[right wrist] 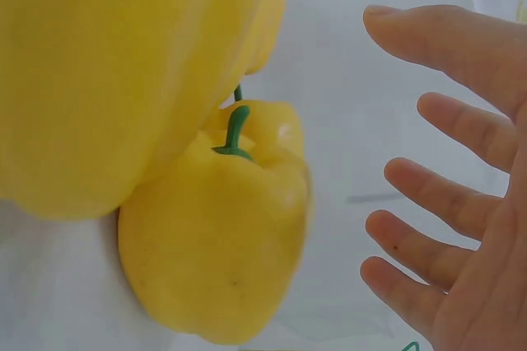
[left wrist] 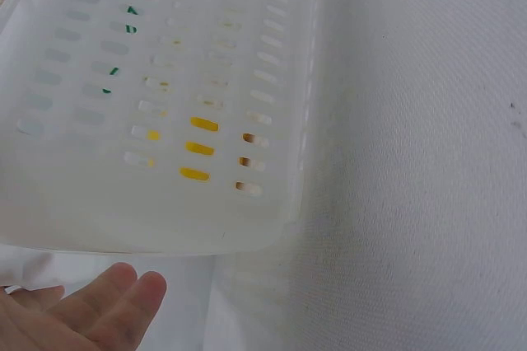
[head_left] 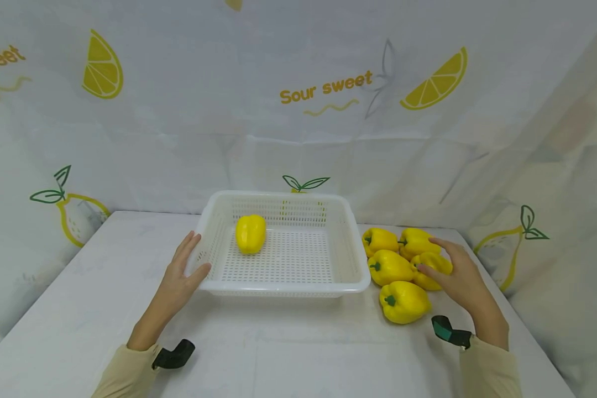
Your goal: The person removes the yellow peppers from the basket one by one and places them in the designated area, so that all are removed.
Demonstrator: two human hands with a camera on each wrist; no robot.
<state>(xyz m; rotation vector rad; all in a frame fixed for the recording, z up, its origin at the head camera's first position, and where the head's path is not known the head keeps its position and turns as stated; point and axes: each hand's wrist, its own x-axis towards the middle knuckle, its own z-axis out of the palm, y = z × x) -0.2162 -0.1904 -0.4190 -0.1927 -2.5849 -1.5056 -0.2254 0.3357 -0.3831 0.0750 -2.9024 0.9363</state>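
Note:
A white perforated plastic basket stands on the table with one yellow bell pepper inside, toward its back left. At the basket's left rim is my left hand, thumb and fingers apart; the left wrist view shows its fingertips close by the basket wall, and whether they touch cannot be told. Several more yellow bell peppers with green stems lie grouped right of the basket. My right hand hovers by the rightmost pepper, fingers spread and holding nothing.
The white-covered table meets a hanging white cloth printed with lemons and lettering. The nearest pepper lies in front of the group, close to the basket's front right corner. A dark wrist-camera mount sits on each sleeve.

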